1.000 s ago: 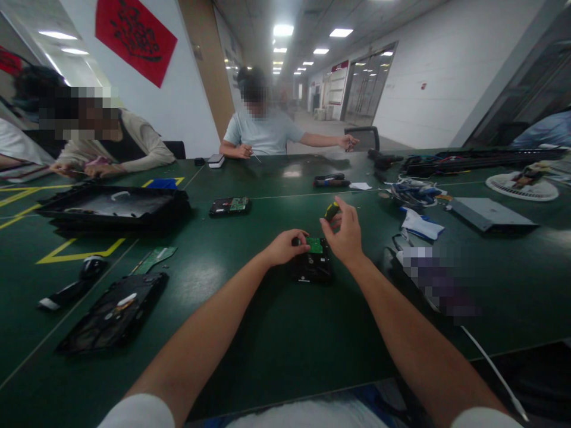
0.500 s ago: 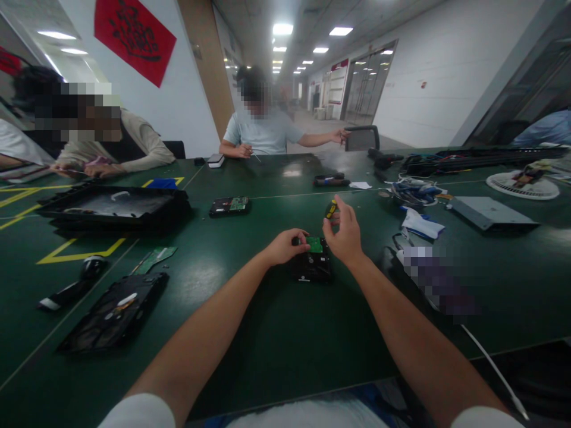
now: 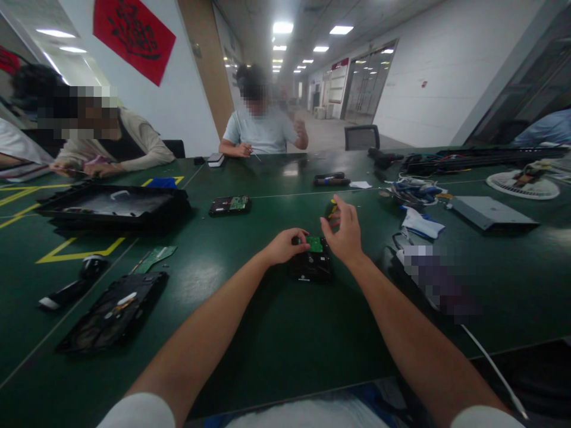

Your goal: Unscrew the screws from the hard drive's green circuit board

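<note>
A black hard drive with a green circuit board on its far part lies on the table in front of me. My left hand is closed on its left edge, fingertips over the board's side. Just right of the drive, my right hand is raised, its fingers curled round the black-and-yellow handle of a screwdriver. The screwdriver's shaft and tip cannot be made out.
Another hard drive lies farther off. To the left are a black plastic casing, a loose green board and a large black frame. Cables and a grey metal box lie right. A person sits opposite.
The screwdriver handle has turned a little in my right hand, its yellow part showing less. My left hand stays put. The person opposite has drawn an outstretched arm back in.
</note>
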Available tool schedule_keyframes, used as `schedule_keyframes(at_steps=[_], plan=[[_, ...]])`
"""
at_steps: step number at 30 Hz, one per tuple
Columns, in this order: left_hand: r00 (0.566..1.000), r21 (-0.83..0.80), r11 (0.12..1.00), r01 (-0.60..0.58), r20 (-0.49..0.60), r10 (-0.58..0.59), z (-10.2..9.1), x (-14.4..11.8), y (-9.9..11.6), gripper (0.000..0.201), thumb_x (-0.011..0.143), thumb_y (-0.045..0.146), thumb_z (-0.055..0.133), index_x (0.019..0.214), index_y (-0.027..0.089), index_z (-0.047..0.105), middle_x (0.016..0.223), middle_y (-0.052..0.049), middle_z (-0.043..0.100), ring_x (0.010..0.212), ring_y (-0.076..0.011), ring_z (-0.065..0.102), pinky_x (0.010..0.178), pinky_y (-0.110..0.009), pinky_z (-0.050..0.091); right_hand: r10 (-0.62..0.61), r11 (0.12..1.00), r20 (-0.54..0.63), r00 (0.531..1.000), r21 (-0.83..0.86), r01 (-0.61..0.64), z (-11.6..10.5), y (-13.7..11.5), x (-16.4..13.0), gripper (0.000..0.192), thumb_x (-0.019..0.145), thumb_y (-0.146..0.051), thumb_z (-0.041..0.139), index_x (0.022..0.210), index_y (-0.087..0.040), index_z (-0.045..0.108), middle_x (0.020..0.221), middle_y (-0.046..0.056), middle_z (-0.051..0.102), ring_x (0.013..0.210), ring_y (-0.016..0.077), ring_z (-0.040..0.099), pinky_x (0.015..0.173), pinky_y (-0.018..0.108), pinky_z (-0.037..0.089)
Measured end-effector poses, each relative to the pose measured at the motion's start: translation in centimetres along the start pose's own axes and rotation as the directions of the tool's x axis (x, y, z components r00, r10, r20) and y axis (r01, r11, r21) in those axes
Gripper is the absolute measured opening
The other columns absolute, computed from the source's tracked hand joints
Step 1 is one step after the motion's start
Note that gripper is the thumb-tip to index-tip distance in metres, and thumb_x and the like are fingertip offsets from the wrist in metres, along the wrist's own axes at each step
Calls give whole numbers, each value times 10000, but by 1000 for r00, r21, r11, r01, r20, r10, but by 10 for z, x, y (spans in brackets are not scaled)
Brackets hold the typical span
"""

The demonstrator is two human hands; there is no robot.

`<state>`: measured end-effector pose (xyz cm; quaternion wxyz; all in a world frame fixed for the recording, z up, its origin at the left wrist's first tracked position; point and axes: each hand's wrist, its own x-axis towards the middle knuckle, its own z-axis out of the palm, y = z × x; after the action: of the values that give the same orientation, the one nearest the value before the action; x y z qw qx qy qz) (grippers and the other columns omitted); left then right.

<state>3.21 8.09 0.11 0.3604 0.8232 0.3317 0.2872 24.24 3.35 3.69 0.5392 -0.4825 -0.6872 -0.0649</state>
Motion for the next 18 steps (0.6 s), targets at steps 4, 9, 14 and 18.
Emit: schedule_keyframes(at_steps=[4, 9, 14, 18], plan=[[1000, -1, 1000, -1, 5, 1, 0, 0, -2, 136, 841, 312, 737, 839, 200, 660, 1307, -72, 671, 1180, -256, 629, 1097, -437, 416, -12, 1000, 7, 1000, 19, 12, 0, 0, 0, 641, 920, -214, 570, 1526, -260, 365, 1258, 130, 523, 920, 212, 633, 776, 399, 634], [1000, 10, 1000, -1, -2, 1, 1, 0, -3, 138, 840, 320, 738, 844, 204, 663, 1305, -69, 672, 1175, -258, 629, 1091, -444, 424, 18, 1000, -4, 1000, 12, -18, 0, 0, 0, 655, 916, -272, 612, 1522, -265, 363, 1258, 129, 516, 839, 196, 635, 725, 400, 639], [1000, 27, 1000, 0, -5, 0, 1, 0, -4, 140, 843, 329, 735, 838, 209, 663, 1310, -58, 672, 1159, -255, 633, 1089, -445, 429, 0, 1000, 5, 1000, 22, 0, 0, 0, 0, 661, 921, -229, 583, 1537, -280, 350, 1263, 122, 520, 927, 211, 632, 761, 384, 641], [1000, 22, 1000, -11, -9, 12, 1, 0, -5, 140, 845, 327, 731, 837, 209, 657, 1300, -58, 676, 1162, -251, 634, 1085, -437, 428, 7, 1000, 0, 1000, 12, -7, 1, 1, 0, 642, 917, -256, 605, 1518, -268, 379, 1249, 120, 520, 837, 188, 633, 724, 384, 643]])
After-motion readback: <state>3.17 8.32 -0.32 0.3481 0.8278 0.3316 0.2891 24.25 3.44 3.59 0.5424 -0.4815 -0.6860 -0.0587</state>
